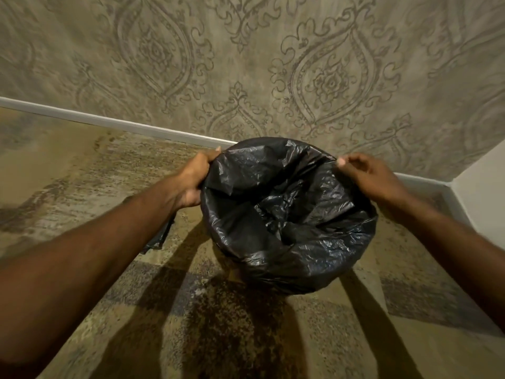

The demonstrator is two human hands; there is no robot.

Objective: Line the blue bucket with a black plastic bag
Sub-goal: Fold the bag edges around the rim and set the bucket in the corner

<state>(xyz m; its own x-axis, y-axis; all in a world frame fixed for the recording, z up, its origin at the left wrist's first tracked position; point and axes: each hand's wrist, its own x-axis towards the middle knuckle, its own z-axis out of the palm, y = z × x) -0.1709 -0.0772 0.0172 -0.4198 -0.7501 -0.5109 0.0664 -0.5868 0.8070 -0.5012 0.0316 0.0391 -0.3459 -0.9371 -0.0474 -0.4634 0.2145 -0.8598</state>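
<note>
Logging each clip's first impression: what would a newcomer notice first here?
The black bag, mouth open and folded over a round rim, sits mid-frame by the baseboard; no blue of the bucket shows. The left hand grips the bag's left edge and the right hand pinches its right edge. Behind is patterned wallpaper, below a mottled floor.
</note>
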